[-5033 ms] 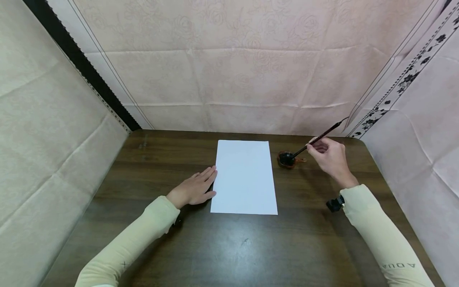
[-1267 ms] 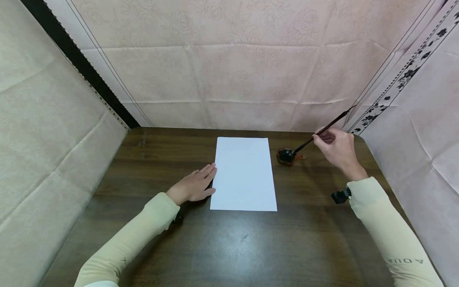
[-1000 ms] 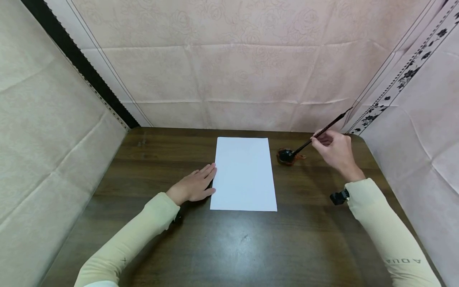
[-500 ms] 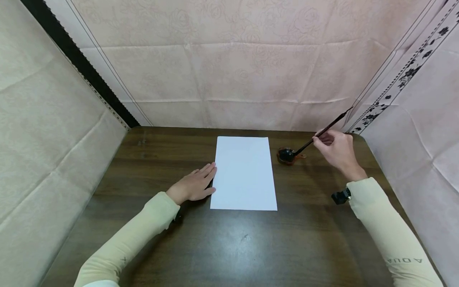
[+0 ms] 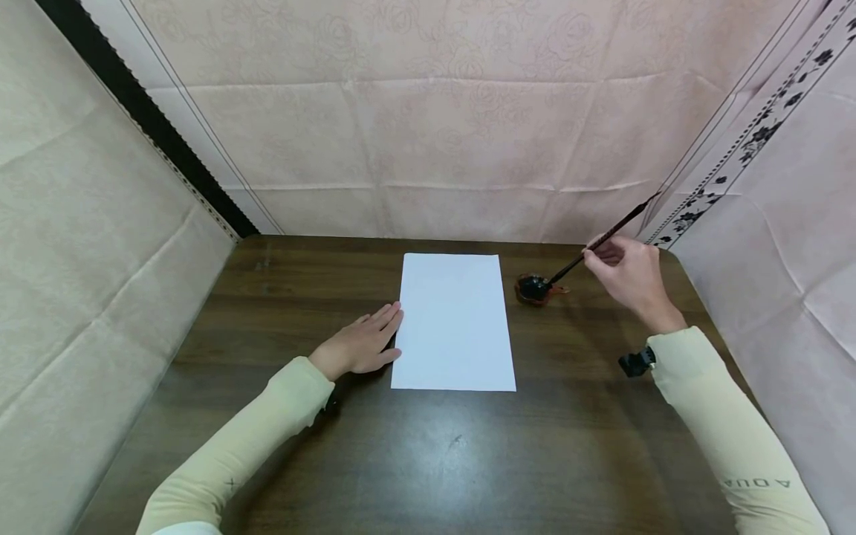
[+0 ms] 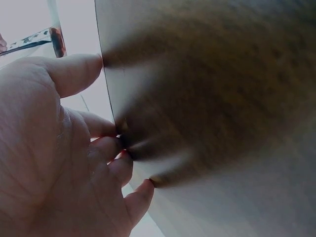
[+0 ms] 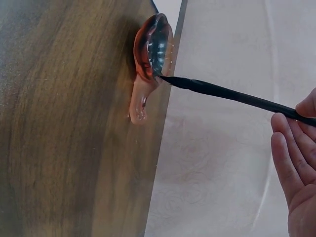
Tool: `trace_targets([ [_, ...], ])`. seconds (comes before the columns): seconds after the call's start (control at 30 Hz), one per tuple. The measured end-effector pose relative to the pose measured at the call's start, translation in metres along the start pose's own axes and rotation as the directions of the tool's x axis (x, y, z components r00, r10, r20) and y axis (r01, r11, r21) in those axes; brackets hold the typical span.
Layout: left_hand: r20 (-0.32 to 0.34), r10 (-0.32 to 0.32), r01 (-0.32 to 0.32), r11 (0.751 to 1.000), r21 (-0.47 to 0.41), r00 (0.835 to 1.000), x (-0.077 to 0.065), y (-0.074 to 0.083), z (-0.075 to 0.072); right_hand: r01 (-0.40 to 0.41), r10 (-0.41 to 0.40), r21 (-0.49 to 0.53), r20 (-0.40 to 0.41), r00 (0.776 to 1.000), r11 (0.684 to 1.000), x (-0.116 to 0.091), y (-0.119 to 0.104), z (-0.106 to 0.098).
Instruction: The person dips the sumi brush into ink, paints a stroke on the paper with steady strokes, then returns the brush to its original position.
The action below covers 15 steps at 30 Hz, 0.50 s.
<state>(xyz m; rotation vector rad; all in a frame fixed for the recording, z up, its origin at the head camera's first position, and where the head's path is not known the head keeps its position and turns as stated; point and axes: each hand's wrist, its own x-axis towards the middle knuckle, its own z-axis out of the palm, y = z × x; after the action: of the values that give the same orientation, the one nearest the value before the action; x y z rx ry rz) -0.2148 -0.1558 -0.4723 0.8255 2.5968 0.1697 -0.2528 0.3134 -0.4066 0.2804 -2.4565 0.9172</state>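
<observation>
A blank white sheet of paper (image 5: 455,323) lies on the wooden table. My left hand (image 5: 364,343) rests with straight fingers along the sheet's left edge, the fingertips on its border. In my right hand (image 5: 631,279) a dark writing brush (image 5: 615,230) is pinched between thumb and fingers, slanting down to the left. Its black tip meets the rim of a small amber, translucent ink dish (image 5: 533,290) that holds black ink. The right wrist view shows the brush tip (image 7: 170,80) at the lip of the dish, beside its short handle (image 7: 139,106).
The brown table (image 5: 441,461) has rounded far corners. Pale patterned cloth (image 5: 428,141) hangs behind it, with more cloth at both sides. The ink dish stands right of the sheet, near the table's far edge.
Since five seconds ago my right hand has shifted slightly right and up, drawing the brush tip toward the dish's right rim. My left hand stays at the sheet's edge.
</observation>
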Motion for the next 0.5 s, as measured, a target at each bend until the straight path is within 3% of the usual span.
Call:
trace_targets([
  [0.5, -0.004, 0.001, -0.001, 1.000, 0.009, 1.000, 0.0008, -0.0013, 0.0015, 0.020, -0.020, -0.023, -0.004, 1.000, 1.000, -0.0023, 0.0044, 0.0024],
])
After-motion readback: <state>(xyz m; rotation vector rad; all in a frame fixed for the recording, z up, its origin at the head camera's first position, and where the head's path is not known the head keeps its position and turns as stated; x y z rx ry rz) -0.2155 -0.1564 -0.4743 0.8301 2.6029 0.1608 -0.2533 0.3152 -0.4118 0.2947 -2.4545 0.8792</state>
